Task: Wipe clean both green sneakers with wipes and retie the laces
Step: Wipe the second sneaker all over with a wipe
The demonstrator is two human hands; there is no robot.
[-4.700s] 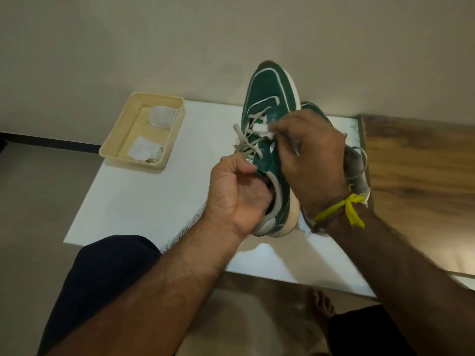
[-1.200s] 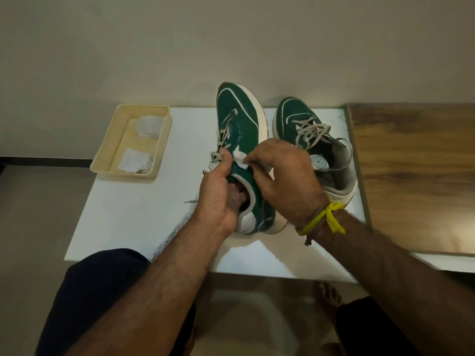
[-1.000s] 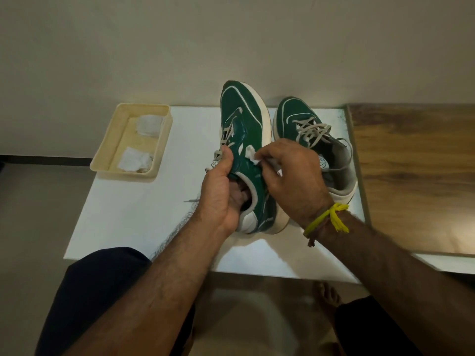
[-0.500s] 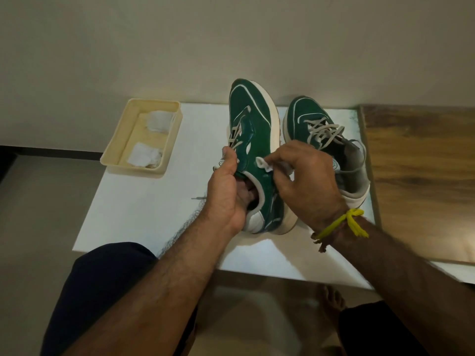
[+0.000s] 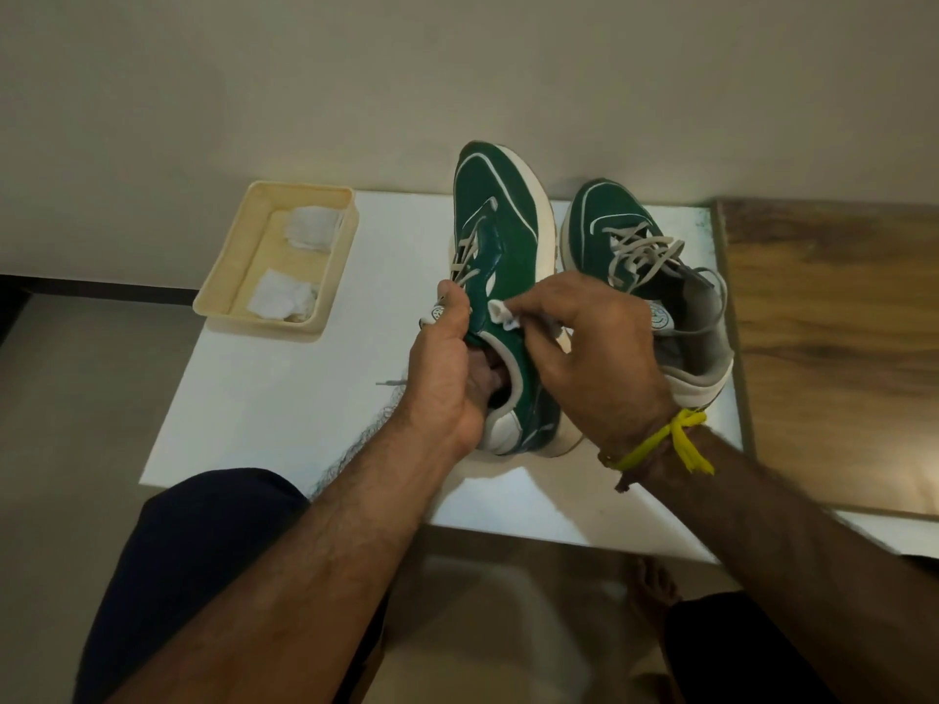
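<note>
On the white table (image 5: 284, 398), your left hand (image 5: 447, 378) grips a tilted green sneaker (image 5: 500, 276), thumb on the tongue and fingers curled inside the collar. Your right hand (image 5: 599, 358) pinches a wipe (image 5: 503, 315) against its side. Just beside it stands the second sneaker (image 5: 615, 231), laced, with a tray (image 5: 223, 276) of wipes well to the left.

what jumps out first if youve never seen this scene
The green sneaker tipped on its side at the middle of the white table, gripped at its collar by the left hand while the right hand rubs a white wipe on it. The second sneaker stands beside it, and a cream tray of wipes sits far left.
</note>
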